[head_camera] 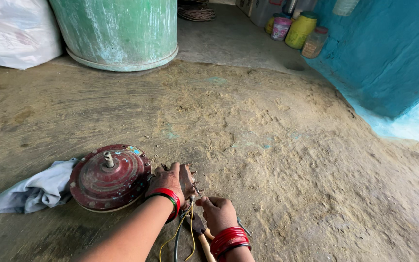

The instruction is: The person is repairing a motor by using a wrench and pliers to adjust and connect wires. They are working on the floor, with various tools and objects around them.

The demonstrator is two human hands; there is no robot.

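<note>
My left hand [165, 180] rests on a dark, round metal part with small studs [188, 178], gripping its top edge. It stands on edge beside a red, round motor housing [108, 177] with a short shaft in its middle. My right hand [217, 212] is closed around something small just right of the studded part; what it pinches is too small to tell. Yellow and dark wires [183, 237] trail down from the part between my wrists. A wooden tool handle [205, 245] lies under my right wrist. Both wrists wear red bangles.
A pale blue cloth [35, 191] lies left of the red housing. A large green drum [117, 31] and a white sack [15, 31] stand at the back. Jars [300, 30] line the turquoise wall [389, 53] at the right. The floor is rough earth.
</note>
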